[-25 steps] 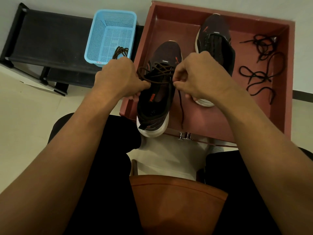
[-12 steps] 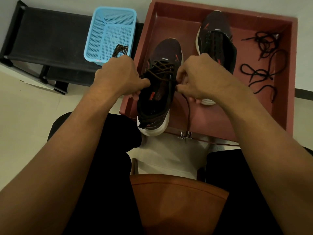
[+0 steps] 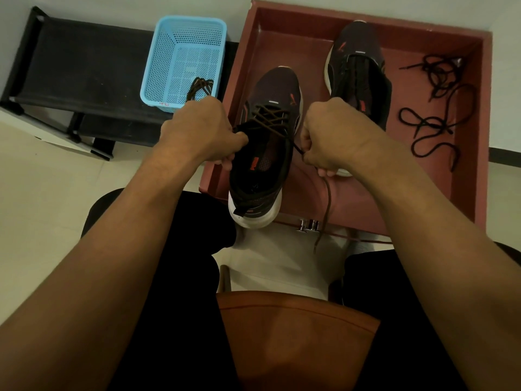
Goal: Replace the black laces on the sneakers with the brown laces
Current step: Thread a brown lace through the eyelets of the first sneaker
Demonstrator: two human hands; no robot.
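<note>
A dark sneaker point(image 3: 265, 153) lies over the near rim of a red tray point(image 3: 363, 204), heel towards me, with a brown lace point(image 3: 272, 118) crossed through its eyelets. My left hand point(image 3: 201, 131) grips the shoe's collar on its left side. My right hand point(image 3: 331, 139) pinches the brown lace's right end, which runs taut from the top eyelet; the loose tail point(image 3: 324, 210) hangs below my fist. The second sneaker point(image 3: 358, 74) stands further back in the tray, still black-laced. A removed black lace point(image 3: 434, 114) lies tangled at the tray's right.
A blue plastic basket point(image 3: 183, 60) on a black bench point(image 3: 76, 69) at the left holds another brown lace point(image 3: 200, 87). A brown chair seat point(image 3: 293, 334) shows between my legs. Pale floor lies left of the tray.
My right hand has drawn away to the right and towards me, pulling the brown lace taut. More lace tail now hangs below it. My left hand stays on the shoe's collar.
</note>
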